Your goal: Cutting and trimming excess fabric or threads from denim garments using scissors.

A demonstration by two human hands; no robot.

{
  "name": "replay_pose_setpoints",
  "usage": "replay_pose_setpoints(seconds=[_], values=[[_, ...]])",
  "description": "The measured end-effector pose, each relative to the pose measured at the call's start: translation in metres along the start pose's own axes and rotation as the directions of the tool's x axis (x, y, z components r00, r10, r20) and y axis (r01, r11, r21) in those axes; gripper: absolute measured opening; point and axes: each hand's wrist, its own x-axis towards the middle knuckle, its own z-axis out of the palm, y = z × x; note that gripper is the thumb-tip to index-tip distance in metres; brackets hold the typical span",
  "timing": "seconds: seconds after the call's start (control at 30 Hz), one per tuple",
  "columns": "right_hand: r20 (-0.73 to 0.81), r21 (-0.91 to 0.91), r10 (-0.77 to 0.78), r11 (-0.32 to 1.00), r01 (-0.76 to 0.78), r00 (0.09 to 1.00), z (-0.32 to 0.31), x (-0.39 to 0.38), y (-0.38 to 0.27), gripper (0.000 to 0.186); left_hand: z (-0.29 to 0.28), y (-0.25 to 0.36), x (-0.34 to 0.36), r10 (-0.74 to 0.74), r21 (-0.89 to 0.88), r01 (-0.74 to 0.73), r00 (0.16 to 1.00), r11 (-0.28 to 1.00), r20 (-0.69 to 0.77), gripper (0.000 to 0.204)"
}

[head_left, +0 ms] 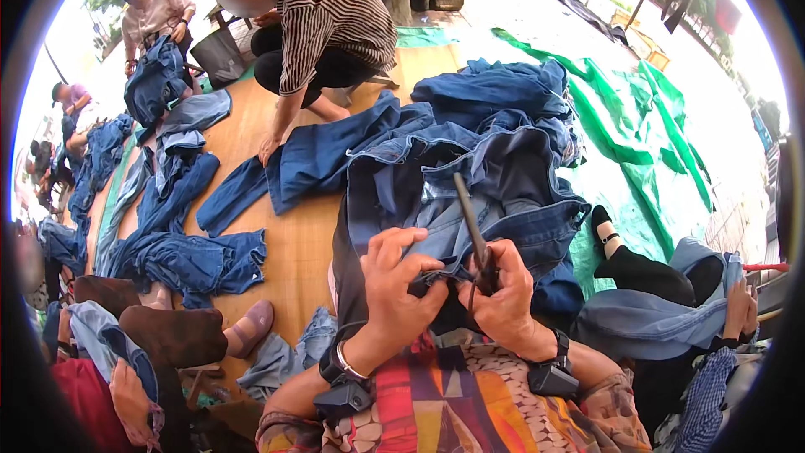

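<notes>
A pair of blue jeans (pixel 537 231) lies bunched in front of me, waistband and lighter inner side showing. My left hand (pixel 398 277) has its thumb and forefinger closed on the cloth's edge, other fingers curled above it. My right hand (pixel 497 289) grips long dark scissors (pixel 468 214), blades pointing up and away from me over the denim, and sits just right of my left hand at that edge.
More jeans (pixel 490 84) are heaped beyond mine and at left (pixel 184 260) on wooden boards (pixel 298 252). A crouching co-worker (pixel 327 25) touches denim ahead. Other people sit either side, including a hand (pixel 738 306) at right. Green tarp (pixel 620 117) lies right.
</notes>
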Motion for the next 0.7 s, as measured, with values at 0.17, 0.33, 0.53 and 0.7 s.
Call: replay_pose_setpoints(seconds=[0.17, 0.33, 0.53, 0.7], values=[[-0.171, -0.028, -0.305, 0.952, 0.304, 0.937, -0.001, -0.004, 0.013, 0.038, 0.012, 0.002, 0.0, 0.141, -0.269, -0.162, 0.985, 0.949, -0.097, 0.021], [-0.076, -0.118, -0.442, 0.894, 0.432, 0.894, -0.019, -0.004, -0.003, 0.034, 0.016, 0.01, 0.01, 0.28, -0.379, -0.306, 0.952, 0.873, -0.123, 0.022], [0.046, -0.217, -0.322, 0.921, 0.324, 0.946, -0.036, 0.003, -0.013, 0.028, 0.009, 0.01, 0.014, -0.047, -0.453, 0.157, 0.969, 0.878, 0.244, 0.021], [0.101, -0.037, -0.033, 0.999, 0.037, 0.994, -0.04, 0.01, -0.001, 0.03, 0.006, 0.003, 0.02, -0.243, -0.443, 0.514, 0.809, 0.735, 0.536, 0.018]])
